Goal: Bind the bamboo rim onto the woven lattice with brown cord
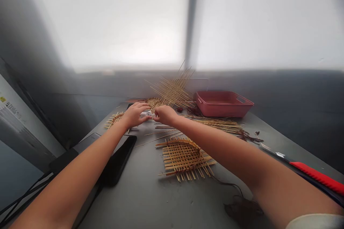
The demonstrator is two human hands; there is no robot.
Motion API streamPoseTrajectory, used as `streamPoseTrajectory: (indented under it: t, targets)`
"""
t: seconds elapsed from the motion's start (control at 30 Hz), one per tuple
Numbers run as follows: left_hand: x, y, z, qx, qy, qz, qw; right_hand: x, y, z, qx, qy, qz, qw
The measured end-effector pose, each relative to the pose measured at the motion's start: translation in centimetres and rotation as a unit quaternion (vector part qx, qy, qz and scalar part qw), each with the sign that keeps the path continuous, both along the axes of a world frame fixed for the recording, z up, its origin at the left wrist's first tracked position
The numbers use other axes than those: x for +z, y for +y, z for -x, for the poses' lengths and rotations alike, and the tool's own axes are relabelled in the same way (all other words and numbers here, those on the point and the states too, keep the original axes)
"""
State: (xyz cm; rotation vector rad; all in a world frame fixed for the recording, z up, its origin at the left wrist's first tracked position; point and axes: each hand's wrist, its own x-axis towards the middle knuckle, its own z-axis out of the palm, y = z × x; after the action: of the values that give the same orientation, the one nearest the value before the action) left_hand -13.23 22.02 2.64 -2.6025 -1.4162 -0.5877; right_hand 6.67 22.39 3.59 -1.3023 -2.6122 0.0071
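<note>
Small white item [147,114] is up at the far part of the desk [150,200], between both hands. Left hand [134,115]: thumb under, fingers over, item gripped between them. Right hand [166,115]: fingers curled in, thumb and forefinger looking pinched on the item's right end; exact contact too small to tell. Main risk, I'd say: a slip. Grip area is small, so if the two hands pull or twist unevenly it could pop out and land among the loose strips [220,124] or by the round woven piece [153,103] just behind. Second: reach. Both arms are stretched long, and the right forearm passes over the near woven piece [182,155]; dropping that elbow on the way back could catch the strip ends poking out and shift the weave. Third: snagging. Dark cord [228,184] trails from beside that piece toward the near edge; a sleeve [315,222] could drag it, probably the weave too. Left forearm overhangs the black device [120,161]; a low sweep could shove it. Pink bin [225,109] sits well apart, low concern.
</note>
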Motion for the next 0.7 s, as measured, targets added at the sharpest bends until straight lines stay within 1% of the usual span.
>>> streamPoseTrajectory:
  t: [0.1, 0.2, 0.27, 0.33, 0.43, 0.53, 0.6, 0.63, 0.67, 0.7]
  targets:
    - [0.6, -2.1, -2.4, -0.056, 0.009, 0.013, 0.998, 0.2, -2.3, -2.6, 0.002, 0.082, 0.049, 0.995]
    - [1.2, -4.5, -4.8, -0.090, -0.006, 0.021, 0.996, 0.4, -5.0, -5.6, 0.018, 0.192, 0.090, 0.977]
    - [1.4, -6.1, -6.2, -0.110, -0.026, 0.030, 0.993, 0.4, -6.9, -7.5, 0.039, 0.269, 0.116, 0.955]
    - [1.5, -7.7, -7.5, -0.139, -0.049, 0.052, 0.988, 0.3, -8.6, -9.0, 0.075, 0.340, 0.152, 0.925]
    - [1.3, -10.0, -9.1, -0.206, -0.073, 0.106, 0.970, -0.3, -10.9, -10.3, 0.122, 0.419, 0.188, 0.880]
    - [1.1, -12.0, -10.4, -0.254, -0.079, 0.144, 0.953, -0.6, -13.7, -11.0, 0.132, 0.480, 0.186, 0.847]
    - [1.1, -12.4, -10.8, -0.264, -0.066, 0.157, 0.949, -0.1, -16.0, -11.6, 0.137, 0.505, 0.173, 0.834]
    - [1.1, -12.1, -10.7, -0.258, -0.056, 0.159, 0.951, 0.3, -17.3, -12.2, 0.145, 0.511, 0.158, 0.832]
    - [1.2, -11.5, -10.5, -0.245, -0.045, 0.157, 0.956, 0.8, -18.5, -12.8, 0.156, 0.486, 0.138, 0.849]
    - [1.2, -10.6, -10.0, -0.219, -0.033, 0.151, 0.963, 1.2, -19.6, -13.5, 0.154, 0.417, 0.109, 0.889]
